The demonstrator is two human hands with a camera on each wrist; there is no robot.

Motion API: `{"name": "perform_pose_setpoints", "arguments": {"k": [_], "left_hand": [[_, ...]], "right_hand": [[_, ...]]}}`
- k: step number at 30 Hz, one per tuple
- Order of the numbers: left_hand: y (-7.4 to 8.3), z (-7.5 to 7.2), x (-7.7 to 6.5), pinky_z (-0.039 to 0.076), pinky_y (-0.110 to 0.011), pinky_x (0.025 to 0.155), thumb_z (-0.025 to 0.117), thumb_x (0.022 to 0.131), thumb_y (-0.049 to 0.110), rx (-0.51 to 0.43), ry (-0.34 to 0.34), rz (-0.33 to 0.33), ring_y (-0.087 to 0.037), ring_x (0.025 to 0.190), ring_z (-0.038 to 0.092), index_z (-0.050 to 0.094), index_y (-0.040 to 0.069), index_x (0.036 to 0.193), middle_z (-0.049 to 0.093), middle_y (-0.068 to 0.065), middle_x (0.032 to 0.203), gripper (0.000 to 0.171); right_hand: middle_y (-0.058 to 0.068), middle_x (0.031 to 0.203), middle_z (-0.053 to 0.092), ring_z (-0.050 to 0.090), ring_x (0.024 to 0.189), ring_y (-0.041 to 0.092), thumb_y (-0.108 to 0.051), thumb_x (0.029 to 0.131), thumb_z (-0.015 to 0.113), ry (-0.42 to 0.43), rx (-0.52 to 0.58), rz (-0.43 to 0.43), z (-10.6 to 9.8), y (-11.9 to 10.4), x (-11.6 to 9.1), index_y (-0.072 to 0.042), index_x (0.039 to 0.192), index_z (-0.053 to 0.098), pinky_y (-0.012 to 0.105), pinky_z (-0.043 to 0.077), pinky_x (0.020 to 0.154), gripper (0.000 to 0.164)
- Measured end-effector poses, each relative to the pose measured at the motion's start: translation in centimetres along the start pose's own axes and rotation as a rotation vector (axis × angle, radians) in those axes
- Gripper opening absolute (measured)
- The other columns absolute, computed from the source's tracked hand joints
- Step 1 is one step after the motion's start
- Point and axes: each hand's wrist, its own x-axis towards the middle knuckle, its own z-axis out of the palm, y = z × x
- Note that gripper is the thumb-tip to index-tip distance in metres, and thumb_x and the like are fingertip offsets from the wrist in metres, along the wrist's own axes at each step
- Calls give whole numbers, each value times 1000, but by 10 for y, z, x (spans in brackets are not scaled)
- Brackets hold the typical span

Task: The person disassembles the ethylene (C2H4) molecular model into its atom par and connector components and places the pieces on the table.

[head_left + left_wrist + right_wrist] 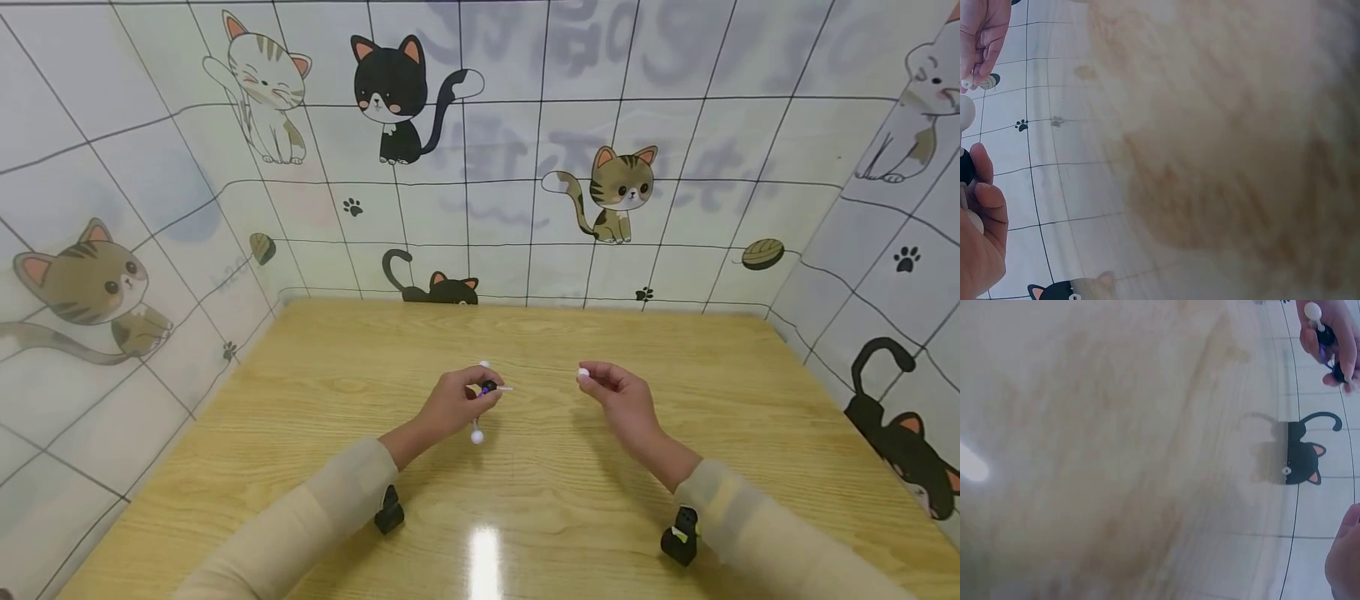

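A ball-and-stick molecular model sits in my left hand point(450, 407), which pinches it above the table. It shows a black ball point(489, 387), a white ball point(477, 437) on a stem below the hand and another white ball at the top. A bare pale stick point(506, 388) points right from the black ball. In the right wrist view two black balls point(1324, 335) and a purple connector appear between the fingers. Off to the right, thumb and fingertips of my right hand point(628, 408) pinch a small white piece point(583, 374), a gap apart from the model.
Under both hands is a glossy wood-grain table point(540, 500), with a bright light reflection near its front. White grid sheeting point(502, 208) printed with cats stands along the back and both sides. A black wrist camera point(680, 537) hangs below each beige sleeve.
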Motion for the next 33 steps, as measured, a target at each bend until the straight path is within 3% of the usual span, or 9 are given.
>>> {"name": "perform_pose_setpoints", "arguments": {"k": [5, 10, 15, 23, 33], "left_hand": [[-1, -1, -1, 47, -24, 54, 67, 94, 12, -12, 0, -10, -9, 62, 52, 70, 12, 104, 65, 3, 99, 11], [0, -1, -1, 46, -24, 54, 67, 94, 13, -23, -1, -15, -9, 61, 51, 70, 13, 105, 66, 2, 101, 11], [1, -2, -1, 44, -24, 51, 66, 94, 13, -52, -10, -23, -9, 53, 48, 71, 12, 106, 66, 1, 100, 12], [1, -3, -2, 46, -25, 52, 67, 94, 14, -28, -11, -9, -9, 56, 50, 71, 11, 107, 67, 1, 102, 14], [3, -4, -3, 47, -26, 53, 67, 94, 15, -20, -9, -15, -9, 56, 51, 71, 14, 107, 66, 1, 104, 13]], "right_hand": [[11, 121, 60, 59, 97, 5, -26, 95, 65, 3, -22, 14, -14, 0, 10, 0, 129, 59, 32, 49, 92, 43], [1, 116, 62, 59, 96, 1, -29, 95, 65, 29, -37, 37, -34, 2, 23, 1, 133, 56, 28, 48, 92, 49], [-5, 108, 63, 59, 91, -1, -32, 95, 64, 80, -161, 24, -55, 3, 39, -1, 131, 58, 26, 49, 87, 48], [11, 109, 63, 57, 88, 7, -34, 95, 64, 182, -353, 19, -85, 11, 66, 2, 120, 61, 23, 47, 75, 43], [22, 110, 64, 59, 98, 31, -26, 97, 63, 166, -554, -73, -113, 32, 83, 4, 116, 64, 33, 46, 76, 36]]}}
